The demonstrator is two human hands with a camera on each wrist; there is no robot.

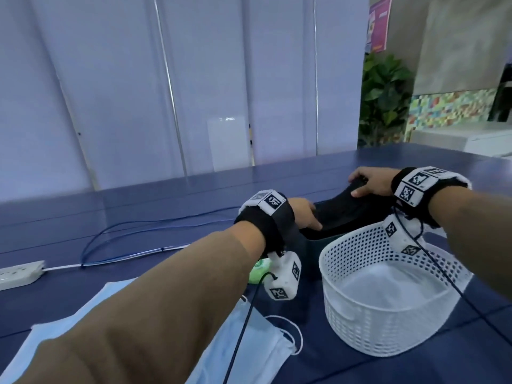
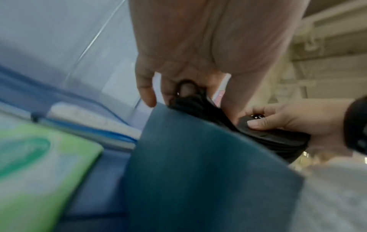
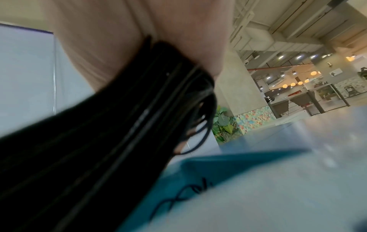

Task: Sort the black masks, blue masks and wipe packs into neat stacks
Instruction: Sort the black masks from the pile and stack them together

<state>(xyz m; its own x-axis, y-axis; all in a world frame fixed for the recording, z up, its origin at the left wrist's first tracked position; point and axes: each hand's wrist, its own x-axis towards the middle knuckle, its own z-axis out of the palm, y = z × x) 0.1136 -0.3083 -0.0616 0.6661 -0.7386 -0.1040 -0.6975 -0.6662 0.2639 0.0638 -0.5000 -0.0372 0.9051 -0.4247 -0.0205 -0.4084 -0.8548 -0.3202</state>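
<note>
A stack of black masks is held above the blue table, behind the white basket. My left hand grips its left end, and my right hand grips its right end with the thumb on top. In the left wrist view both hands pinch the black masks at the ends. Close up in the right wrist view, the black masks show layered edges and loose ear loops. Blue masks lie under my left forearm at the near left. A green wipe pack lies beside them, mostly hidden by my wrist.
A white perforated basket stands at the near right, with nothing in it. A dark teal sheet lies under the black masks. A white power strip and blue cables lie at the left. A white partition bounds the table's far side.
</note>
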